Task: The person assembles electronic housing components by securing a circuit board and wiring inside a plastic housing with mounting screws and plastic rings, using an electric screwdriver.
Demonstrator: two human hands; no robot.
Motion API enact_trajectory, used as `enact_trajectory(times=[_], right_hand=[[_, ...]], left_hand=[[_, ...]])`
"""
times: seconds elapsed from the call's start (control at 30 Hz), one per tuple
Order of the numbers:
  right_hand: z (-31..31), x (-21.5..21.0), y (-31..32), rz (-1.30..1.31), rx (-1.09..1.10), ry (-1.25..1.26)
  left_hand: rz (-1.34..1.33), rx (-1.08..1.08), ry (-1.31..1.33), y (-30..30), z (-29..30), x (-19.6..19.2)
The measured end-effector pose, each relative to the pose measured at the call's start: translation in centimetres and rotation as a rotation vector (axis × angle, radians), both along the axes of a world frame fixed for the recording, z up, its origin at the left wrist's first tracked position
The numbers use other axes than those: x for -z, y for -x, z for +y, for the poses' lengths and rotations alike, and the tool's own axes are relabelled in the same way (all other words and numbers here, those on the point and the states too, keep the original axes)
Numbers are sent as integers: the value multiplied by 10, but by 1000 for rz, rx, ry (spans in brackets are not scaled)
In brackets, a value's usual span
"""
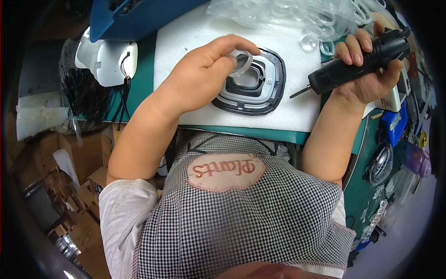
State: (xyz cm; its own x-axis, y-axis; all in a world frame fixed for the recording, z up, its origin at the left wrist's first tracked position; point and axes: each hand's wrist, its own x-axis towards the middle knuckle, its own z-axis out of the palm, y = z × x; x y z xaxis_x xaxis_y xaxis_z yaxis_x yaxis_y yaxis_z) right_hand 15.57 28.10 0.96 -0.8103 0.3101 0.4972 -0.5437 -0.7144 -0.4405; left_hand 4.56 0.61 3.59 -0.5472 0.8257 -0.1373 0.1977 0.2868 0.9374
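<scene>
My left hand (pixel 209 65) pinches a clear plastic ring (pixel 242 64) at its edge, tilted above a rounded-square housing (pixel 274 88). The housing has a black outer rim and a white inner frame, and it lies on a white foam sheet (pixel 200 120). Part of its left side is hidden behind my left hand. My right hand (pixel 367 69) is wrapped round a black electric screwdriver (pixel 339 72). The tool's bit points down and left, over the foam's right side, apart from the housing.
At the top, a clear bag (pixel 278 14) holds many clear rings, with loose rings (pixel 308 43) beside it. A blue bin (pixel 104 23) stands back left, near white shells (pixel 118 60) and black cables (pixel 88 93). A small blue tray (pixel 395 122) of small parts sits right.
</scene>
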Motion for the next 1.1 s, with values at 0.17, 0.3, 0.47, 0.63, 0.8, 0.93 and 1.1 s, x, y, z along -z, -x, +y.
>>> enact_trajectory(times=[0.17,0.3,0.47,0.63,0.8,0.93,1.1], right_hand=[[-1,1,0,9,-12,-11],[1,2,1,0,-16,-18],[4,4,1,6,-12,-31],[-25,-7,-6,-128,246,-115],[-25,-9,-7,-119,258,-118],[-27,-10,-8,-123,244,-133],[-31,-11,-7,-143,261,-113]], left_hand=[[-307,-92,53,0,-4,-9],[-60,-115,144,-8,1,-16],[586,-130,112,-15,1,-5],[1042,-93,-15,-8,5,4],[1200,-53,41,-13,10,15],[1222,-67,74,-14,9,26],[1460,-60,-7,-19,4,36]])
